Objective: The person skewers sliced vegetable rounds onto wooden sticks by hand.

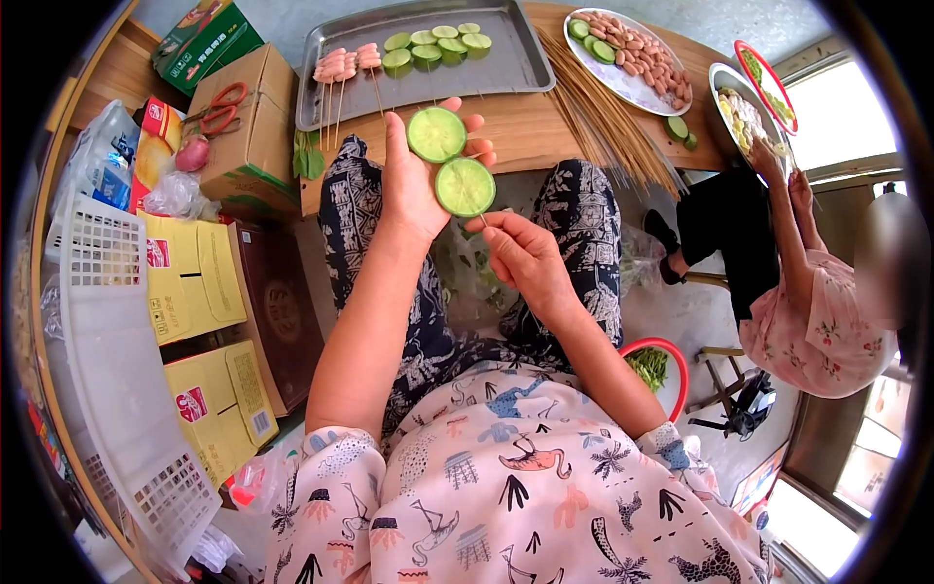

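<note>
My left hand (409,190) is turned palm up, its fingers curled behind two round green slices that look like cucumber. The upper slice (437,134) lies against the fingers, and the lower slice (465,187) overlaps its bottom edge. Below them, my right hand (525,258) pinches the end of a thin bamboo skewer (484,221) that meets the lower slice; its length behind the slices is hidden. Beyond my hands, a metal tray (428,21) bears skewered green slices (426,53) and skewered pink sausages (336,66).
Loose bamboo skewers (613,131) lie right of the tray, beside a plate (637,95) of small sausages and cucumber slices. At right, another person (812,302) works over a metal bowl (722,83). Cardboard boxes (243,107) and a white plastic basket (122,341) stand at left.
</note>
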The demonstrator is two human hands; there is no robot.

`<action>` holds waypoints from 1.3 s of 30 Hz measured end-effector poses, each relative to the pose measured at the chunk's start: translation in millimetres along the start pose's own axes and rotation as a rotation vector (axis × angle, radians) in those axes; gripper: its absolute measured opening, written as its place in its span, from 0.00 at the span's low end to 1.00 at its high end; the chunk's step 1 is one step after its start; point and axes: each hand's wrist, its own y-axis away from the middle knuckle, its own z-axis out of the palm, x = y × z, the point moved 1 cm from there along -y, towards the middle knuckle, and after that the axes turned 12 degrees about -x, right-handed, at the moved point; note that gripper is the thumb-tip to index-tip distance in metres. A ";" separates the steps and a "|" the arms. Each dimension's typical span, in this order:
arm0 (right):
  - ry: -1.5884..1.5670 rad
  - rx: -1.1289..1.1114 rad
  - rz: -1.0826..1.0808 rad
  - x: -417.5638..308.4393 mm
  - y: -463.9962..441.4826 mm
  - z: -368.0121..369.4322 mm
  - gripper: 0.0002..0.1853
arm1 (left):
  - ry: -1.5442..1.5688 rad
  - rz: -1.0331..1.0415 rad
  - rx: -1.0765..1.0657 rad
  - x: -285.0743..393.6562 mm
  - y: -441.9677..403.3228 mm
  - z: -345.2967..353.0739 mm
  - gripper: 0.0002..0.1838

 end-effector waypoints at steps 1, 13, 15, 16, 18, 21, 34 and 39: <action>0.021 -0.003 0.003 0.7 -0.3 -0.6 0.11 | 0.000 -0.002 0.000 -0.1 0.3 -0.1 0.38; 0.049 0.003 -0.018 0.2 0.7 0.3 0.10 | 0.001 0.016 -0.069 1.2 0.0 2.5 0.34; 0.049 0.002 -0.013 0.2 1.1 -0.4 0.09 | -0.010 0.023 -0.070 1.2 -0.2 2.1 0.34; 0.062 0.003 -0.014 0.3 1.3 -0.7 0.09 | -0.011 0.023 -0.070 1.3 -0.2 1.9 0.34; 0.074 0.003 -0.014 0.9 2.1 -1.2 0.09 | -0.015 0.047 -0.054 2.1 -0.3 2.7 0.34; 0.075 0.005 -0.015 3.7 4.2 -2.6 0.09 | -0.054 0.074 -0.004 6.5 1.0 4.5 0.33; 0.415 0.101 -0.026 -1.2 17.7 -12.6 0.07 | -0.062 0.088 0.159 14.5 -2.1 2.7 0.32; 0.236 0.137 -0.061 -17.1 1.3 -40.5 0.06 | -0.251 0.083 0.339 25.7 -19.1 -4.7 0.36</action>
